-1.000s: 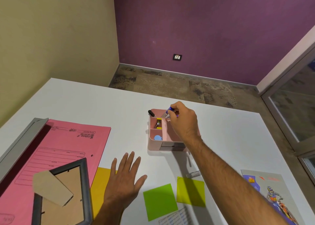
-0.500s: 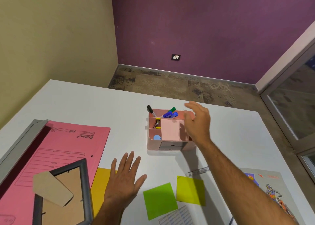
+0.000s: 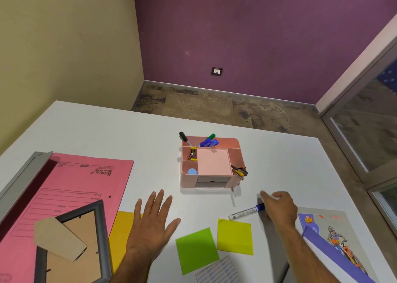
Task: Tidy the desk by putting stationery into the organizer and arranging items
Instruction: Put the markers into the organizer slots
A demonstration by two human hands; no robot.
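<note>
A pink desk organizer (image 3: 187,182) stands mid-table. Its back compartment holds a black marker (image 3: 184,137), a green marker (image 3: 210,136) and blue markers (image 3: 208,143). Pencils (image 3: 239,172) stick out at its right side, and a yellow stapler (image 3: 193,154) sits in a left slot. A white marker with a blue cap (image 3: 245,213) lies on the table in front of the organizer. My right hand (image 3: 279,207) reaches over its cap end, fingers loosely extended and touching the cap. My left hand (image 3: 150,224) lies flat and spread on the table.
A pink folder (image 3: 75,186) and a picture frame lying face down (image 3: 71,246) fill the left side. A green sticky note (image 3: 196,249), a yellow-green one (image 3: 235,236), a yellow sheet (image 3: 122,233) and a label sheet (image 3: 219,270) lie near me. A magazine (image 3: 328,235) is at right.
My right hand left a blue marker in the organizer's back compartment, then drew back and down to the marker lying on the table. My left hand stayed put.
</note>
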